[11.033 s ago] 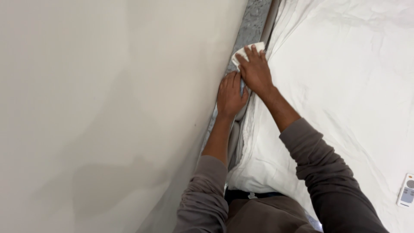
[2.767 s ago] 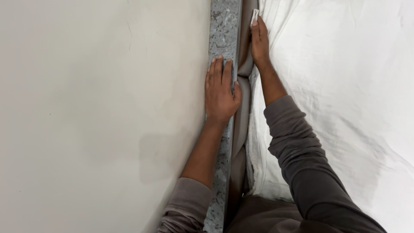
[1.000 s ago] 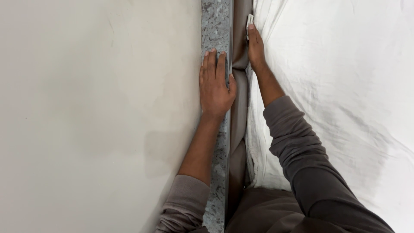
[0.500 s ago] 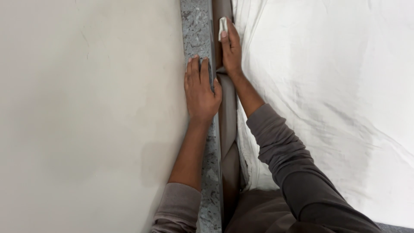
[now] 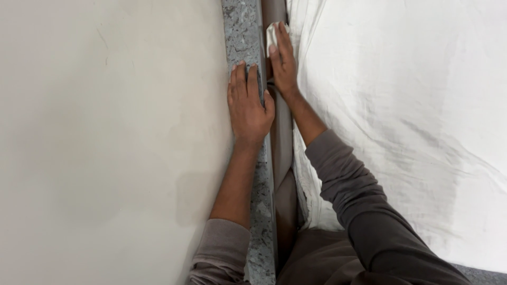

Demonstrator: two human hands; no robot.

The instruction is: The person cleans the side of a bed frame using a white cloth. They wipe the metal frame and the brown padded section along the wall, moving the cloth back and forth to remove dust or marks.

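My left hand (image 5: pixel 247 103) lies flat, palm down, on a speckled grey stone ledge (image 5: pixel 242 31) that runs along the cream wall (image 5: pixel 105 132). My right hand (image 5: pixel 282 60) presses a small white cloth (image 5: pixel 271 34) against the brown bed frame rail (image 5: pixel 283 142), in the narrow gap between the ledge and the mattress. A white sheet (image 5: pixel 401 105), creased, covers the mattress to the right of that hand. Both arms wear grey-brown long sleeves.
The gap between the ledge and the mattress is narrow. The wall fills the whole left half of the view. A bit of grey speckled floor (image 5: pixel 480 275) shows at the lower right corner.
Across the last second both hands sit further left in the picture, still side by side on ledge and rail. Eleven seconds ago the hands overlapped on the white cloth at the mattress edge.
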